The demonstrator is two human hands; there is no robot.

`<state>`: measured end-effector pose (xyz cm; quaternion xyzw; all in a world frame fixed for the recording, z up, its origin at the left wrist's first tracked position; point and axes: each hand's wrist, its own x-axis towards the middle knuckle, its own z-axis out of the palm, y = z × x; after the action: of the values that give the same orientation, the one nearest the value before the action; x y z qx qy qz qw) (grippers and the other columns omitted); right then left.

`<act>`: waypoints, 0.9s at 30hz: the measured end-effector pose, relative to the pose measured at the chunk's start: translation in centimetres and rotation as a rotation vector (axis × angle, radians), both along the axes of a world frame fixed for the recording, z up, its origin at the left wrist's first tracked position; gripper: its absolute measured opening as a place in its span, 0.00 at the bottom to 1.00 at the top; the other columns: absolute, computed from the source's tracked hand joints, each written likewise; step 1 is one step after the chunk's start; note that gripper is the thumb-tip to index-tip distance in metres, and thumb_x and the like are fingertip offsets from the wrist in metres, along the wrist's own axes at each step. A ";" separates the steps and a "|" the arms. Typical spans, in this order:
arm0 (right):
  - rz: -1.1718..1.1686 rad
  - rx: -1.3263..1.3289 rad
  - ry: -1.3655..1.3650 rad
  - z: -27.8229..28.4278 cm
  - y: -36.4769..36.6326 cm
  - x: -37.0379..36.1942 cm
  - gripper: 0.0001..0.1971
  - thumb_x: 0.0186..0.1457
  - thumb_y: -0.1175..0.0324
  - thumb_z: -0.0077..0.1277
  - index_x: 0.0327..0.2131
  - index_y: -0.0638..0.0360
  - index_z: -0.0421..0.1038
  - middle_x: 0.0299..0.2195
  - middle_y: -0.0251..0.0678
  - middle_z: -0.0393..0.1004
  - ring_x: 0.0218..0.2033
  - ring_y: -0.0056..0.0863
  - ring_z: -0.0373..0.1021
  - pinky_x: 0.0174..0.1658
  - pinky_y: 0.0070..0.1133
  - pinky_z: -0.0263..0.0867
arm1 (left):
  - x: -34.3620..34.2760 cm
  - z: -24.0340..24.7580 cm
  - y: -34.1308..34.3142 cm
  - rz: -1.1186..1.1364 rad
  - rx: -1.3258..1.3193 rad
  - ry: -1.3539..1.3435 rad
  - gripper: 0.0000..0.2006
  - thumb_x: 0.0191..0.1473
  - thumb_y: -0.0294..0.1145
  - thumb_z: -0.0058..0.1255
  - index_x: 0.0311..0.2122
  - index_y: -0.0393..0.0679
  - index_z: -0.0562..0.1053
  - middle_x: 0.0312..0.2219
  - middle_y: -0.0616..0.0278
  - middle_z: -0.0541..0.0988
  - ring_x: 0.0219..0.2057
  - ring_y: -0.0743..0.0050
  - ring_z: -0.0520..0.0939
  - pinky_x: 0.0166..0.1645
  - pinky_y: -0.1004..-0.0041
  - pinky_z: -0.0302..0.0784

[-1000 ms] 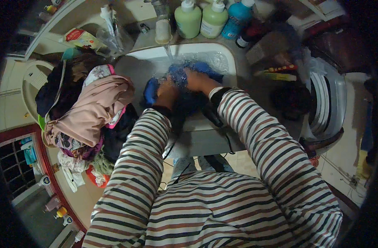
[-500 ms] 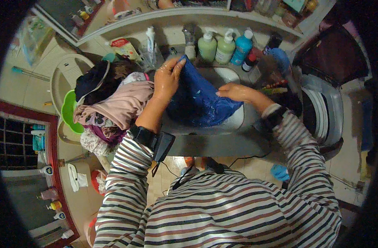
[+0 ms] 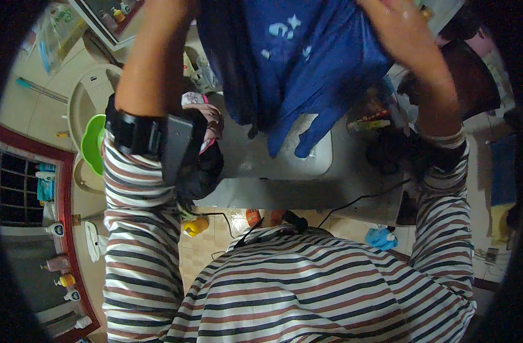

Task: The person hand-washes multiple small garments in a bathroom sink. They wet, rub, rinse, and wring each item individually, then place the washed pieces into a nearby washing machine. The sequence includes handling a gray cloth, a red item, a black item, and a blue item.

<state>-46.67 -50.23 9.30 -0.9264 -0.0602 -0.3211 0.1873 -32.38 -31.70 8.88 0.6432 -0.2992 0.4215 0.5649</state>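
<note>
A wet-looking dark blue garment with pale printed shapes hangs spread out in front of me, and its lower ends dangle above the white sink basin. Its top runs out of the picture. My right hand, partly cut off by the upper edge, is closed on the garment's right side. On the other side my left hand is mostly beyond that edge, its fingers unseen; the raised cloth hangs from beside it. Both forearms are lifted, with dark bands at the wrists.
Left of the sink, a clothes pile is partly hidden by my left arm, near a green basin and a beige washboard tub. A yellow container and a blue item lie on the floor. Dark cables cross the counter front.
Both hands have moved up and apart, lifting the blue garment out of the sink and spreading it open. It now covers the bottles behind the sink.
</note>
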 end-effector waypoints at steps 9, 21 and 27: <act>-0.175 0.015 -0.387 -2.6 2.7 1.9 0.13 0.56 0.65 0.38 0.40 0.65 0.62 0.29 0.36 0.68 0.30 0.26 0.66 0.37 0.20 0.63 | 0.9 -1.1 1.1 0.004 0.091 0.210 0.19 0.56 0.40 0.38 0.43 0.34 0.68 0.39 0.52 0.73 0.40 0.62 0.73 0.45 0.72 0.66; -0.027 0.070 0.773 -35.8 -0.2 1.6 0.16 0.55 0.60 0.38 0.45 0.57 0.61 0.48 0.47 0.61 0.54 0.50 0.49 0.54 0.40 0.46 | -5.2 -35.5 -1.4 -0.090 1.078 1.013 0.15 0.51 0.46 0.41 0.41 0.54 0.72 0.53 0.52 0.57 0.54 0.42 0.55 0.51 0.51 0.56; 0.060 -0.124 0.863 -43.6 2.1 0.9 0.14 0.52 0.63 0.39 0.44 0.44 0.62 0.54 0.46 0.50 0.51 0.60 0.49 0.47 0.55 0.48 | -7.3 -41.9 -2.7 -0.051 1.241 1.274 0.16 0.51 0.50 0.39 0.43 0.62 0.72 0.60 0.66 0.35 0.59 0.44 0.32 0.53 0.34 0.34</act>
<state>-45.75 -48.18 -34.30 -0.9830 -0.0226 0.1051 0.1485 -39.70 -34.45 -33.06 0.9389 -0.1169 -0.2672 0.1828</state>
